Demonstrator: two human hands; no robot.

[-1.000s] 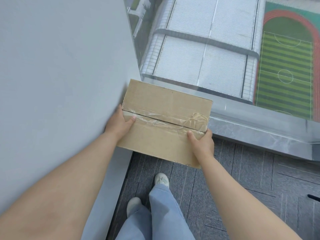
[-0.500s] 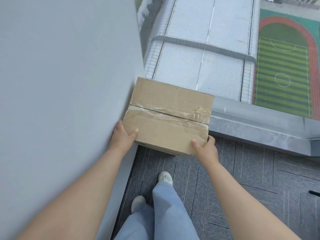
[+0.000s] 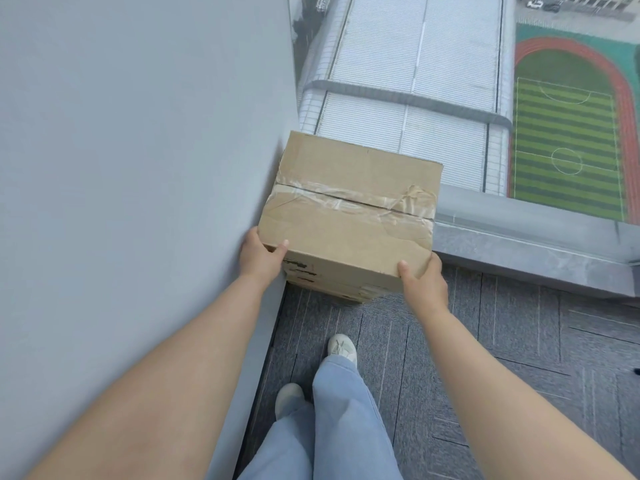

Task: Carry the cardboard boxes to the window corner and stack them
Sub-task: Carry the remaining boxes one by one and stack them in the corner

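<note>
Gripping cardboard box (image 3: 349, 216) at its near corners with left hand (image 3: 260, 258) and right hand (image 3: 423, 279), fingers curled round the edges (thumbs on top); box's left side against wall (image 3: 138, 168).

The rectangular brown cardboard box (image 3: 349, 237) bears dark print. Fine stripes pattern the grey carpet-tile floor (image 3: 502, 341) beside the pale-grey wall (image 3: 121, 168).

1 cardboard box (image 3: 349, 202), 1 L hand (image 3: 261, 258), 1 R hand (image 3: 422, 282), 2 shoes (image 3: 343, 346).

Illegible print (image 3: 300, 266) on box (image 3: 346, 237)
</note>
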